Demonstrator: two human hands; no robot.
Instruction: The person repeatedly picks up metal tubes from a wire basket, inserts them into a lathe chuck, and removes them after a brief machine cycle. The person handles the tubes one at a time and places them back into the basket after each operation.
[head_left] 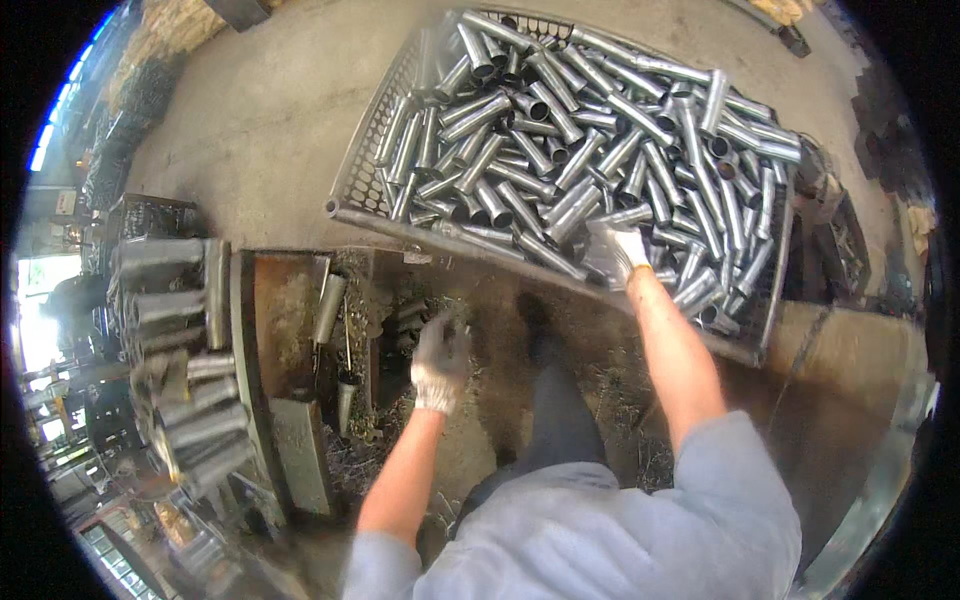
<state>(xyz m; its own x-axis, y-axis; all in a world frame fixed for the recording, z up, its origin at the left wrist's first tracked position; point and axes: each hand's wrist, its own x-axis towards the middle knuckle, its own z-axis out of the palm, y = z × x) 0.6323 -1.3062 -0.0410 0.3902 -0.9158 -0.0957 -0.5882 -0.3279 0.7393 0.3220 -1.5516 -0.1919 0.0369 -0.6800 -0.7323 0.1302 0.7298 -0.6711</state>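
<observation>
My right hand, in a white and grey work glove, reaches over the near edge of a large metal bin. It is among shiny metal tubes; its fingers are smeared and partly blend with the metal, so whether it grips a tube cannot be made out. The tubes lie heaped at all angles, several with flared ends. My left hand, gloved the same way, hangs in the air over the floor, between the bin and a workbench. Its fingers stretch forward, slightly blurred, with nothing visible in them.
The bin's perforated rim runs in front of me. Left of me, several larger metal cylinders stand stacked beside a rusty metal panel. A lone tube leans beyond that panel. Metal shavings litter the floor.
</observation>
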